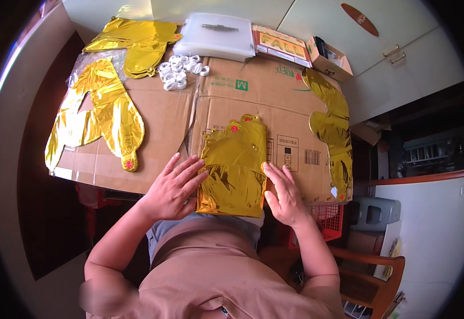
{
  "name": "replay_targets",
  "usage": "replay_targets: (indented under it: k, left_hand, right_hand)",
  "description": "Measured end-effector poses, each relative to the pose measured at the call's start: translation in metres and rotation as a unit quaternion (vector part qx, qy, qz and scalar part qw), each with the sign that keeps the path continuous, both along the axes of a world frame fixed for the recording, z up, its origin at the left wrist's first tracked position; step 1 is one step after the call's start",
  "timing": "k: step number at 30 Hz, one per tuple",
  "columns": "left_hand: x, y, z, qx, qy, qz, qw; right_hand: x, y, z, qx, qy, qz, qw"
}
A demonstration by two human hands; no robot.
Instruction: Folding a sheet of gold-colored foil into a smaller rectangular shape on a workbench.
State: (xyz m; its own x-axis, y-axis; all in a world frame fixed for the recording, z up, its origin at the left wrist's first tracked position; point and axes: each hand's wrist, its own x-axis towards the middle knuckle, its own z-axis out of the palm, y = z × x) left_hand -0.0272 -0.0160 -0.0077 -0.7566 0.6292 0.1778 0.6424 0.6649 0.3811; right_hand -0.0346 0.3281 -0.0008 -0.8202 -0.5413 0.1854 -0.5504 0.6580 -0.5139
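A folded stack of gold foil balloons lies flat on the brown cardboard sheet near its front edge. My left hand rests flat on the cardboard with its fingertips on the stack's left edge. On the right edge of the stack lies my right hand, fingers spread, palm down. Neither hand grips anything.
Other flat gold foil balloons lie at the left, the back left and along the right edge. White ribbon rolls, a clear plastic bag, a printed packet and a small box sit at the back. A wooden chair stands to my right.
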Motion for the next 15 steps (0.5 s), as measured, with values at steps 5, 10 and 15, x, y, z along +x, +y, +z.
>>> replay_targets:
  k: [5, 10, 15]
  left_hand:
    - [-0.001, -0.007, 0.005, -0.019, -0.026, -0.032, 0.999]
    - [0.000, -0.008, 0.009, -0.028, -0.025, -0.042, 0.998]
    - [0.006, -0.009, 0.007, -0.037, 0.012, -0.036, 0.999]
  right_hand:
    - [0.000, 0.016, -0.001, 0.032, 0.136, 0.029, 0.990]
    - [0.006, 0.013, -0.004, 0.068, 0.167, 0.076, 0.981]
    - [0.007, 0.010, -0.003, 0.082, 0.142, 0.096, 0.982]
